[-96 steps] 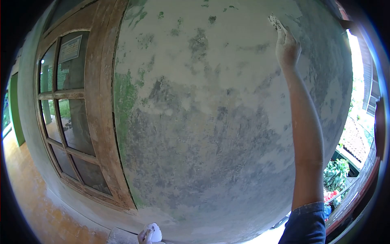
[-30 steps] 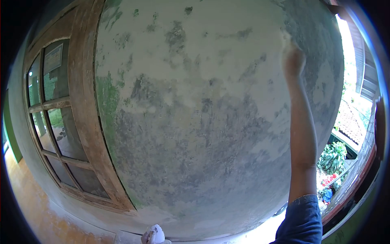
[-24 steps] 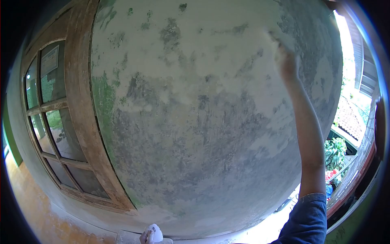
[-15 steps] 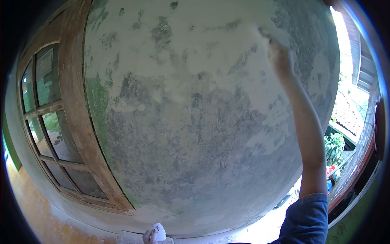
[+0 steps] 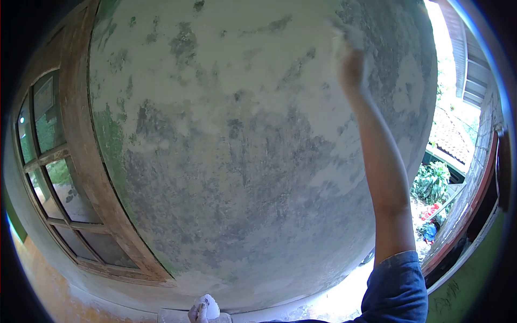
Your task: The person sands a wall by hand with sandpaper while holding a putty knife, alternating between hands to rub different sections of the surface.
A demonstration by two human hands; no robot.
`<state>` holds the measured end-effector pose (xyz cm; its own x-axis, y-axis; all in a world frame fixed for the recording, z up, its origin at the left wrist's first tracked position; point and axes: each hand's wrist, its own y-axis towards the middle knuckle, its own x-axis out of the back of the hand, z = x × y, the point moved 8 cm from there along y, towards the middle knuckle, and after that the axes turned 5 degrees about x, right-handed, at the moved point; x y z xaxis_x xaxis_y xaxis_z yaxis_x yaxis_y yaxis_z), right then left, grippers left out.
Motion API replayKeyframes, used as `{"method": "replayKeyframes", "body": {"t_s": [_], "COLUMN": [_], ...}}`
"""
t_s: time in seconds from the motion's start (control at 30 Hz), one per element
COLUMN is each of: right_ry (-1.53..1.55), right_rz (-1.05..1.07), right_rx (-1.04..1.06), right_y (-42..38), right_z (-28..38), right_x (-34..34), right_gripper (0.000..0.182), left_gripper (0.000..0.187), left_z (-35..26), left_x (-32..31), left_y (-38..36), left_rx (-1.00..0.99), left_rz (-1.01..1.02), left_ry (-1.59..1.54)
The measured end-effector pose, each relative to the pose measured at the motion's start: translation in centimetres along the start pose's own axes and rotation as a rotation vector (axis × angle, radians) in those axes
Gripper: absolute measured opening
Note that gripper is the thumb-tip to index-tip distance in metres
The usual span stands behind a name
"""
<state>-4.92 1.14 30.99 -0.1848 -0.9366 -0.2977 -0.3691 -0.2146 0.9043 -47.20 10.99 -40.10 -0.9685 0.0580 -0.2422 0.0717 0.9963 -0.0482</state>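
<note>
High on the patchy wall (image 5: pixel 231 156), my right hand (image 5: pixel 351 67) is raised at the end of an outstretched arm. Motion smears its fingers, which look closed round a thin flat tool (image 5: pixel 338 33) against the wall; the kind of tool is too blurred to tell. Pale smoothed coating surrounds that hand, with rough grey patches beside and below. At the bottom edge, my left hand (image 5: pixel 197 313) is partly cut off by the frame. Its fingers are closed on a white putty-like lump (image 5: pixel 210 306), held low in front of the wall.
A wooden-framed glass window (image 5: pixel 64 172) is on the left, its frame (image 5: pixel 102 188) bordering the wall. To the right are plants (image 5: pixel 432 180), red flowers (image 5: pixel 430 211) and a roof overhang (image 5: pixel 474 64). A white ledge or container (image 5: pixel 171 316) lies beside my left hand.
The view has shifted slightly, so the wall and window sit further left. My right hand has moved a little up the wall, still blurred. My left hand keeps its hold on the white lump.
</note>
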Motion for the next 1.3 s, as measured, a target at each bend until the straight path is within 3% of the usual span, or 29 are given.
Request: {"method": "replayKeyframes", "body": {"t_s": [0.03,0.1,0.13,0.2,0.23,0.3,0.33,0.4,0.5,0.53,0.57,0.63,0.67,0.73,0.77,0.83,0.9,0.97,1.0,1.03,1.1,1.13,1.2,1.23,1.27,1.3], "right_ry": [-0.003,0.026,0.021,0.070,0.074,0.069,0.267,0.292,0.386,0.256,0.261,0.053,0.050,-0.188,-0.185,0.272,0.215,0.279,0.296,0.302,0.205,0.217,0.412,0.421,0.338,0.254], "right_rz": [-0.004,-0.006,-0.009,0.119,0.120,0.149,-0.021,0.016,0.093,-0.038,-0.039,0.185,0.192,-0.142,-0.143,0.014,-0.023,-0.017,-0.201,-0.208,-0.073,-0.090,0.012,0.006,-0.091,-0.190], "right_rx": [-0.003,0.412,0.406,0.184,0.193,-0.377,-0.204,0.027,0.128,0.180,0.181,-0.506,-0.513,0.071,0.061,0.067,0.132,-0.235,0.000,0.000,0.376,0.382,0.028,0.034,0.064,0.092], "right_y": [-0.5,-2.0,-1.7,-0.1,0.1,0.2,0.0,-1.0,-0.3,0.1,0.5,0.0,-0.8,-0.9,-1.0,-0.3,0.8,-0.1,-0.5,-1.3,-1.3,-0.4,1.7,1.7,1.0,0.3], "right_z": [1.2,6.6,4.9,-0.6,-0.8,-3.7,-0.2,5.3,5.0,1.7,2.1,-2.2,-1.7,4.7,3.8,0.8,0.9,-0.5,1.9,1.1,5.0,3.7,-2.5,-2.7,-2.6,-2.2], "right_x": [0.0,0.7,0.9,0.5,0.2,0.2,0.2,-1.0,0.5,-0.1,0.4,0.5,-0.2,0.1,0.6,0.6,1.3,0.8,0.3,-0.2,1.1,1.8,1.8,1.3,1.3,1.1], "right_gripper": [0.025,0.025,0.025,0.027,0.027,0.024,0.021,0.020,0.020,0.019,0.019,0.017,0.017,0.017,0.017,0.019,0.022,0.027,0.026,0.026,0.024,0.024,0.022,0.022,0.022,0.023], "left_gripper": [0.023,0.024,0.025,0.027,0.027,0.028,0.028,0.028,0.027,0.026,0.026,0.022,0.022,0.020,0.020,0.019,0.019,0.019,0.019,0.019,0.020,0.020,0.021,0.021,0.027,0.027], "left_z": [-0.4,0.4,2.2,1.9,0.9,0.4,0.5,0.6,-1.4,-1.1,-1.8,-3.5,-3.0,-1.8,-2.4,-4.4,-4.3,-3.8,-3.7,-3.6,-3.1,-3.0,-4.3,-4.6,2.3,2.7], "left_x": [-0.3,0.0,0.7,0.9,0.4,-1.3,-1.7,-2.3,-3.7,-3.8,-4.3,-6.1,-6.2,-7.6,-7.7,-9.5,-9.8,-10.0,-10.7,-11.4,-11.7,-12.0,-13.7,-14.4,-13.5,-13.7], "left_y": [-0.4,0.0,0.6,0.7,0.0,-0.8,-1.0,-0.8,-0.6,-0.3,-0.5,-1.7,-1.8,-1.8,-2.4,-3.8,-4.3,-5.6,-6.0,-6.3,-7.0,-7.3,-9.0,-9.7,-8.0,-8.4], "left_rx": [0.021,0.035,0.022,0.008,0.024,0.048,0.075,0.095,0.026,-0.011,-0.011,-0.046,-0.040,-0.050,-0.052,-0.092,-0.074,-0.046,-0.033,-0.022,-0.049,-0.068,-0.074,-0.064,0.031,0.024], "left_rz": [-0.002,-0.003,0.011,0.023,0.040,0.061,0.053,0.064,0.088,0.079,0.075,0.061,0.061,0.196,0.188,0.250,0.192,0.150,0.166,0.182,0.161,0.144,0.096,0.069,0.069,0.065], "left_ry": [0.010,0.025,0.016,0.001,-0.038,-0.088,-0.098,-0.091,0.018,0.037,0.034,0.012,0.019,0.030,0.038,0.021,0.025,0.048,0.017,-0.016,0.026,0.069,0.002,-0.047,-0.164,-0.167]}}
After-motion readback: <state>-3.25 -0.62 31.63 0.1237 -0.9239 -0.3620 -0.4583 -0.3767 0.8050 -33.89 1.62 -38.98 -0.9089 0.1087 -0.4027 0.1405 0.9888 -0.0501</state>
